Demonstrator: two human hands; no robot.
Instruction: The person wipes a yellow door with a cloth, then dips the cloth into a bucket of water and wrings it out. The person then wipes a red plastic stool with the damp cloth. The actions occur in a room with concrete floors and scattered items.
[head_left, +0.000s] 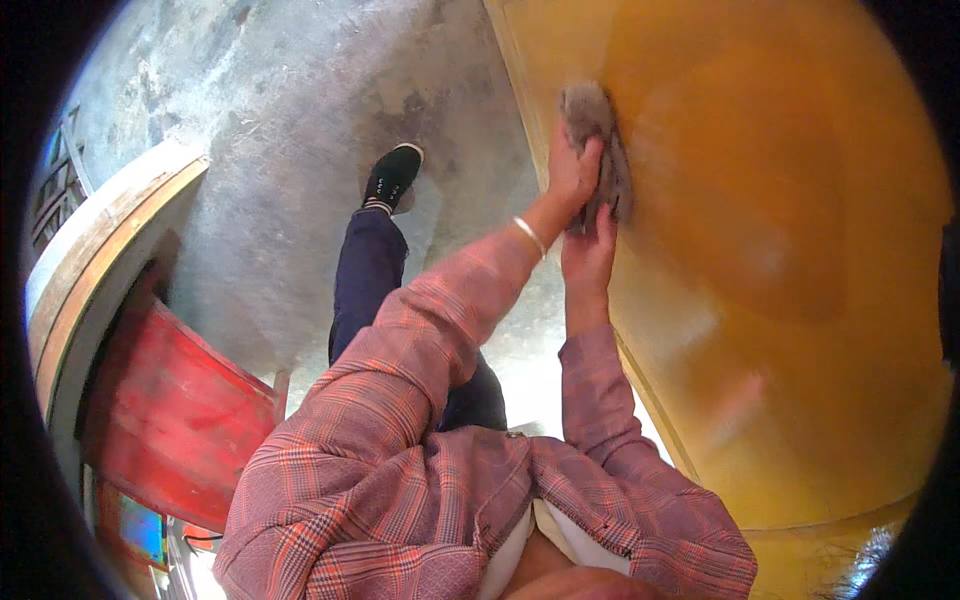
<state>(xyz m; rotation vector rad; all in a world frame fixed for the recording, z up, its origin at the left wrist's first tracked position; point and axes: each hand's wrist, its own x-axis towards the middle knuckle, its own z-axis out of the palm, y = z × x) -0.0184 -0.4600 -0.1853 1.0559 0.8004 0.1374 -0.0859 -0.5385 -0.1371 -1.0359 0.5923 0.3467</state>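
A crumpled grey cloth rests on a broad, glossy orange-yellow panel, near its left edge. My left hand, with a pale bracelet at the wrist, grips the cloth from its left side and presses it to the panel. Just below, my right hand holds the lower end of the same cloth, its thumb pointing up along it. The folds hide most of the fingers of both hands. Soft reflections show on the panel around them.
Grey, stained concrete floor lies left of the panel, with my dark shoe on it. At the far left, a red bench-like surface sits beside a curved-looking, wood-edged board. Dark slatted framework stands beyond.
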